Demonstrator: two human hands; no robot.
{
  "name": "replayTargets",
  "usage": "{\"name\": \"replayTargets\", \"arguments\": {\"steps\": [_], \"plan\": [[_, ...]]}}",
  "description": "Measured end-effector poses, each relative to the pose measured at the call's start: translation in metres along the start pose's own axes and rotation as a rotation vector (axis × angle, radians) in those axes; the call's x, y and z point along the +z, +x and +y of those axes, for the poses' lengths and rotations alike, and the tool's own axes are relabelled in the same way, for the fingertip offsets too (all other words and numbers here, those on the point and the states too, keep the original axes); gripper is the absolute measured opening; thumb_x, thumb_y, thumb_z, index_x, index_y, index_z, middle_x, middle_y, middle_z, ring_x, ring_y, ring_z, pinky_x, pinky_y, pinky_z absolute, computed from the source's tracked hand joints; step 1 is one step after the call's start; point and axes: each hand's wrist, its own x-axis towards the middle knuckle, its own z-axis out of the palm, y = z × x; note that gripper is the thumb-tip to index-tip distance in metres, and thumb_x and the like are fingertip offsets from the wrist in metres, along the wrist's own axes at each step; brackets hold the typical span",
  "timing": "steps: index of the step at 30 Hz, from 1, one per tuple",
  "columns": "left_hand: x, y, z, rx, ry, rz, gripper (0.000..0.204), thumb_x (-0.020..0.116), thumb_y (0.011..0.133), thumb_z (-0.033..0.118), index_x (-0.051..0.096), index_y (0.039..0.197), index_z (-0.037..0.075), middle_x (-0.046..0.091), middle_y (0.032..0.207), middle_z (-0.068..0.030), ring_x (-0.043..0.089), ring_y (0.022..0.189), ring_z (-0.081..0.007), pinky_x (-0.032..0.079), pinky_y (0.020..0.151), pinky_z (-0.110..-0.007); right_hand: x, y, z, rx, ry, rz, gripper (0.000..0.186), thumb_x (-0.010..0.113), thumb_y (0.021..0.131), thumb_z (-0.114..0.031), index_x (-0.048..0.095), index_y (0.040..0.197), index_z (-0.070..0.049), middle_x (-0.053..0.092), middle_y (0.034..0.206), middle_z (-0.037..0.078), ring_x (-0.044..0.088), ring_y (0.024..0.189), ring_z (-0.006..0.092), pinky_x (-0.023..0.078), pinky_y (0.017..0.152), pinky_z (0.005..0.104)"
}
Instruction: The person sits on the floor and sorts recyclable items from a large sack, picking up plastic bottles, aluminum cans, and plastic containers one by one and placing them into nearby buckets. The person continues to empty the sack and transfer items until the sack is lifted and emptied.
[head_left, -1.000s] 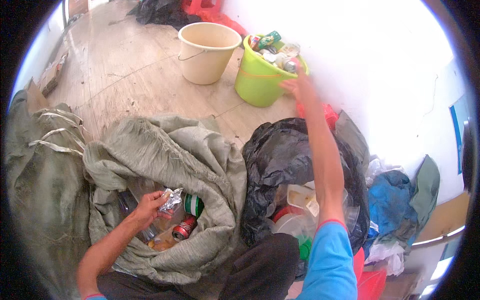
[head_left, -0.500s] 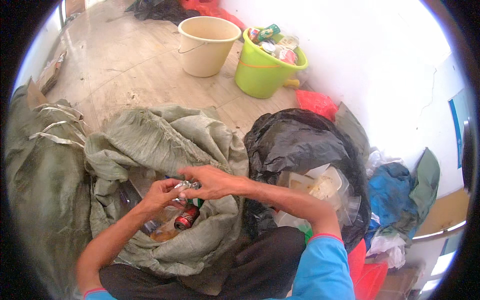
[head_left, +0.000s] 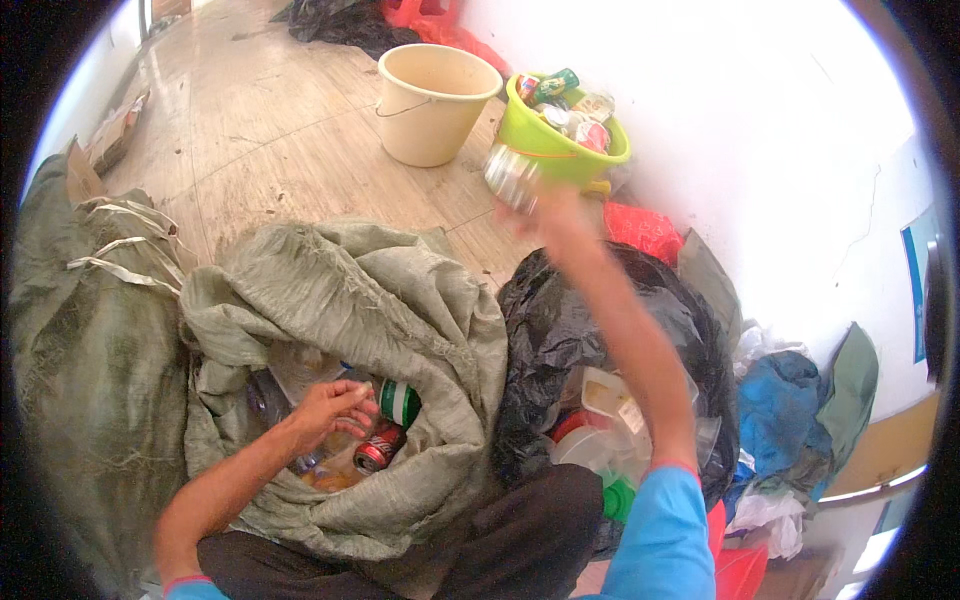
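Note:
My left hand (head_left: 338,410) hovers over the mouth of a grey-green woven sack (head_left: 330,270). Its fingers are loosely curled and apart, with nothing visible in them. Inside the sack, just beyond those fingers, lie a red drink can (head_left: 378,447) and a green can (head_left: 399,402), among clear plastic pieces. My right hand (head_left: 555,215), smeared by motion, is stretched out in front of the lime-green bucket (head_left: 535,130). It grips a blurred silver can (head_left: 512,178). Several cans and crumpled pieces fill that bucket to the top.
Left of the green bucket stands a cream bucket (head_left: 430,130). A black plastic bag (head_left: 540,310) holding plastic containers (head_left: 605,395) sits under my right forearm. Another full woven sack (head_left: 90,390) is at the left. Blue, white and red bags lie along the white wall (head_left: 760,170).
My right hand has left my left hand and swung far forward and right with the silver can. My left hand has stayed over the sack, now without it.

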Motion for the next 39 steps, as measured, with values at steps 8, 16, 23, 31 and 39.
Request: {"name": "replayTargets", "arguments": {"steps": [8, 16, 23, 31, 39], "plan": [[-0.007, 0.017, -0.036, -0.089, 0.152, 0.087, 0.032, 0.061, 0.093, 0.022, 0.055, 0.112, -0.003, 0.067, 0.094, -0.0126, 0.064, 0.074, -0.0179, 0.058, 0.064, -0.032, -0.071, 0.111, -0.010, 0.029, -0.033, 0.178, 0.045, 0.052, 0.095, -0.025, 0.039, 0.126, 0.005, 0.056, 0.116, 0.024, 0.068, 0.086, 0.0327, 0.060, 0.061, 0.0375], [-0.017, 0.017, -0.072, 0.051, 0.616, 0.010, 0.037, 0.067, 0.087, 0.030, 0.061, 0.104, -0.003, 0.068, 0.087, -0.0112, 0.065, 0.076, -0.0188, 0.054, 0.064, -0.034, 0.059, -0.024, 0.028, 0.147, -0.228, -0.553, 0.039, 0.055, 0.095, -0.024, 0.053, 0.118, 0.007, 0.066, 0.097, 0.016, 0.069, 0.078, 0.0211, 0.057, 0.058, 0.0312], [0.019, -0.006, -0.091, 0.235, 1.129, -0.048, 0.033, 0.061, 0.084, 0.028, 0.062, 0.104, 0.002, 0.063, 0.094, -0.0233, 0.063, 0.088, -0.0393, 0.049, 0.072, -0.046, 0.155, -0.096, 0.077, 0.117, -0.540, -1.094, 0.030, 0.058, 0.090, -0.023, 0.063, 0.104, 0.003, 0.069, 0.088, 0.013, 0.068, 0.079, 0.0194, 0.055, 0.065, 0.0327], [0.004, -0.023, -0.126, 0.355, 1.321, -0.240, 0.034, 0.039, 0.093, 0.023, 0.048, 0.121, 0.006, 0.049, 0.111, -0.0222, 0.053, 0.105, -0.0370, 0.046, 0.083, -0.049, 0.170, -0.172, 0.175, -0.187, -1.282, -1.309, 0.035, 0.067, 0.076, -0.032, 0.064, 0.092, 0.000, 0.067, 0.085, 0.022, 0.066, 0.085, 0.0374, 0.052, 0.074, 0.0478], [0.017, -0.014, -0.133, 0.220, 1.730, -0.470, 0.034, 0.044, 0.088, 0.023, 0.054, 0.112, 0.001, 0.049, 0.118, -0.0219, 0.050, 0.109, -0.0354, 0.045, 0.086, -0.050, 0.167, -0.189, 0.198, -0.180, -1.172, -1.206, 0.047, 0.069, 0.075, -0.036, 0.056, 0.100, 0.002, 0.066, 0.085, 0.024, 0.066, 0.084, 0.0382, 0.053, 0.072, 0.0480]]}}
